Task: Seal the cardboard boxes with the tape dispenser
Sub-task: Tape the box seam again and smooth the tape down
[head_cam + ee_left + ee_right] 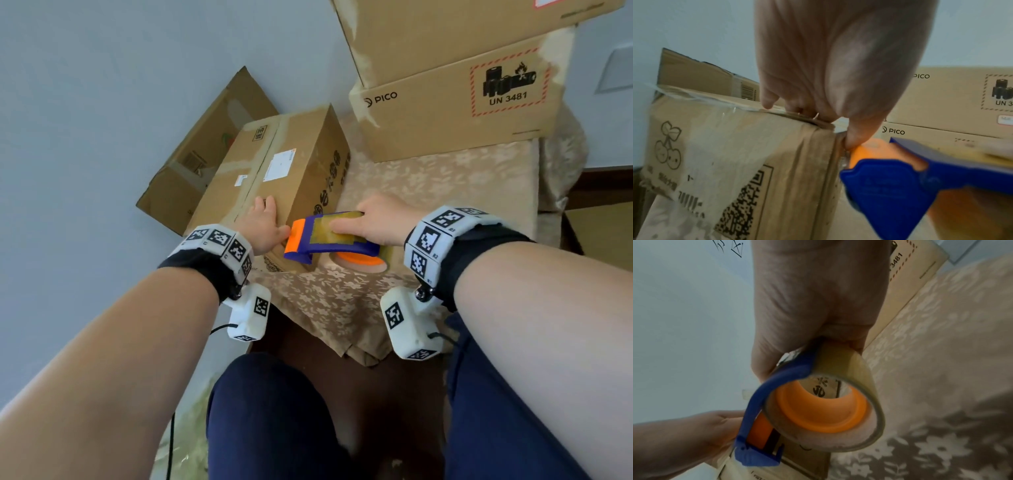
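Starting from the head view, I see my left hand (262,224) lying with straight fingers on the near top corner of the brown cardboard box with the white label (274,171), which stands on the beige flower-patterned cloth (428,178). My right hand (380,219) grasps the blue and orange plastic tape dispenser (329,240), index finger laid along its top, with its orange nose just beside the box's near corner. Two stacked brown PICO boxes (455,102) stand well apart behind, and a flattened brown carton (202,150) leans on the wall. I judge the step to be anchoring the tape end on the near face before pulling a strip over the top seam.

From the left wrist, fingertips (768,104) press on the top edge of the box, above its cherry print and QR code, while the thumb (855,139) touches the dispenser's orange nose at the corner. Whether the tape end is already stuck down I cannot tell; that spot is hidden and blurred.

From the right wrist, my fingers are curled round the dispenser's top, the clear tape roll on its orange hub (824,412) hanging below the palm, so the grasp looks firm.

Next, I would press the nose against the cardboard, keep the box steadied, then draw the dispenser up and along the centre seam.
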Tool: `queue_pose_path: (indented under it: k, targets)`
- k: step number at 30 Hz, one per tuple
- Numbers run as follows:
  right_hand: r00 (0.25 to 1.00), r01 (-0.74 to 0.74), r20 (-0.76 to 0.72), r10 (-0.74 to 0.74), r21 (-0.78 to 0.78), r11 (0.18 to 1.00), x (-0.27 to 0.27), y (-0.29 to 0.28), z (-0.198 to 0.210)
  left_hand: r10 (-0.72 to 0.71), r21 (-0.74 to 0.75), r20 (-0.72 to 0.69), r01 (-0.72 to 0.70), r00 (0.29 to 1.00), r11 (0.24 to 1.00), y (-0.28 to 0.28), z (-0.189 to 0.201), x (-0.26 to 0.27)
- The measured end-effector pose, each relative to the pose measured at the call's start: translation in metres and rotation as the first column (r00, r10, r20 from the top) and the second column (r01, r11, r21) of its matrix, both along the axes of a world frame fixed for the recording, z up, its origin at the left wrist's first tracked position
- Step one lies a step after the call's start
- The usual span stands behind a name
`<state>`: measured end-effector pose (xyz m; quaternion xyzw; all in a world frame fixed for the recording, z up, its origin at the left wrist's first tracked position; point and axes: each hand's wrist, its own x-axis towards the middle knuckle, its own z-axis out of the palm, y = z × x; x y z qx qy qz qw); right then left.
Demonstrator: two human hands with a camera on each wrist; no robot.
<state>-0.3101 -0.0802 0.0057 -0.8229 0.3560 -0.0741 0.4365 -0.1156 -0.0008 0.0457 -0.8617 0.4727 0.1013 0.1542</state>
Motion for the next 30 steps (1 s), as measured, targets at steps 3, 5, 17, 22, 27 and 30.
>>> queue_pose_path:
  k: [3, 5, 17, 22, 27, 30]
  targets:
    - [0.999, 0.017, 0.044, -0.018, 0.032, 0.999, 0.0, 0.015, -0.01, 0.004, 0.033, -0.03, -0.003, 1.0, 0.999, 0.007, -0.001, 0.005]
    - [0.995, 0.056, 0.082, -0.061, 0.062, 0.997, -0.006, 0.019, -0.018, 0.016, 0.044, -0.075, -0.012, 0.997, 0.999, 0.008, -0.002, 0.009]
    - [0.955, 0.112, 0.266, -0.131, 0.084, 0.99, -0.036, 0.019, -0.033, 0.072, 0.109, -0.133, -0.057, 0.989, 0.992, 0.006, 0.009, -0.009]
    - [0.96, 0.109, 0.254, -0.121, 0.062, 0.992, -0.045, 0.015, -0.034, 0.071, 0.131, -0.123, -0.055, 0.99, 0.99, 0.005, 0.012, -0.012]
    - [0.969, 0.118, 0.211, -0.129, 0.064, 0.991, -0.053, 0.014, -0.037, 0.077, 0.134, -0.113, -0.062, 0.991, 0.989, 0.004, 0.01, -0.011]
    - [0.982, 0.107, 0.148, -0.114, 0.052, 0.993, -0.045, 0.014, -0.035, 0.068, 0.122, -0.105, -0.055, 0.992, 0.991, 0.004, 0.008, -0.011]
